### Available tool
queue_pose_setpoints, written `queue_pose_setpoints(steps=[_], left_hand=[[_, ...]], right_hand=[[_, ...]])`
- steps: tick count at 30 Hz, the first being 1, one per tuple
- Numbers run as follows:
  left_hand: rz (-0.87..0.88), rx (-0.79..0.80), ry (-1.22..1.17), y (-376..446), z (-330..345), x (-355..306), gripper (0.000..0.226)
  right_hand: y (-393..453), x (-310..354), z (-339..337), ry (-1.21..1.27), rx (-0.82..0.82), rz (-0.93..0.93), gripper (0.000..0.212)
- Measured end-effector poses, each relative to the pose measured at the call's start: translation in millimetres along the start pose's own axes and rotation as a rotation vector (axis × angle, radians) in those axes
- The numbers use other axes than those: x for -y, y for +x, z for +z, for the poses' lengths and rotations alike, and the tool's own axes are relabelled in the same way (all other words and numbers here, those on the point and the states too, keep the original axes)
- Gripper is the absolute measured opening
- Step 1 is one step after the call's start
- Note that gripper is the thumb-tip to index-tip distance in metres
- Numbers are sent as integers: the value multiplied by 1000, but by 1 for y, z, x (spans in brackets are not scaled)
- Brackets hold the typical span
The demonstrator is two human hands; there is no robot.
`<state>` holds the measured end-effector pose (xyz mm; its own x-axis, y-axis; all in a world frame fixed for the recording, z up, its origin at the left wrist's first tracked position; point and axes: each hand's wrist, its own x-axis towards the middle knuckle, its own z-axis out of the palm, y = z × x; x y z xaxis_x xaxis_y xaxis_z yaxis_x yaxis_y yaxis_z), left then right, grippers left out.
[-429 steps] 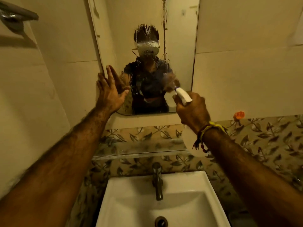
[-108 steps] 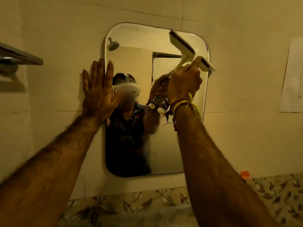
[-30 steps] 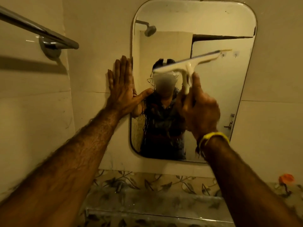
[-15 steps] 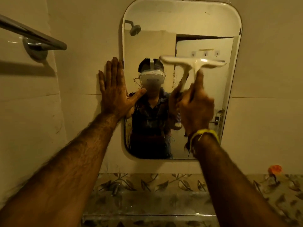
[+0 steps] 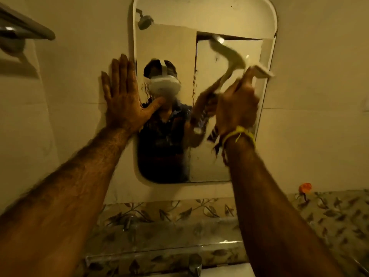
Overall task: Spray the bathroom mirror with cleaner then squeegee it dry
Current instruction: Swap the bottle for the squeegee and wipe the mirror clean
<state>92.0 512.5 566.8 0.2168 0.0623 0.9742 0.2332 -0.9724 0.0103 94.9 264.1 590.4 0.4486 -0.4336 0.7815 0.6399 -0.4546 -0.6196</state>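
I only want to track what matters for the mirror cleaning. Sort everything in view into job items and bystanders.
In the job:
mirror
squeegee, held in the right hand
left hand, flat on the wall at the mirror's left edge

Just there:
towel bar
glass shelf
tap
orange hook

Rounded wall mirror, streaky down its middle; pale squeegee, blurred, tilted across the upper right, seemingly touching glass.
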Motion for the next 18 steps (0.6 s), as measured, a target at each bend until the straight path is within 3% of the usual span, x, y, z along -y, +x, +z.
queue_pose_setpoints(steps=[2, 3, 5, 8, 11, 18], left_hand=[[-5, 2, 3, 0, 2, 1, 115], [-5, 1, -2, 0, 2, 1, 115], [-1, 7, -15, 0, 3, 1, 115], [2, 3, -6, -1, 1, 1, 115], [16, 5, -4, -1, 0, 2, 115], [21, 38, -18, 0, -4, 2, 118]], right_hand=[[13, 5, -2, 177, 37, 125, 19], [11, 7, -2, 235, 41, 172, 21], [-6, 6, 3, 106, 5, 114, 25], [-51, -5, 15, -76, -1, 13, 51], [-66, -8, 13, -61, -4, 5, 51], [-7, 1, 6, 52, -142, 99, 39]])
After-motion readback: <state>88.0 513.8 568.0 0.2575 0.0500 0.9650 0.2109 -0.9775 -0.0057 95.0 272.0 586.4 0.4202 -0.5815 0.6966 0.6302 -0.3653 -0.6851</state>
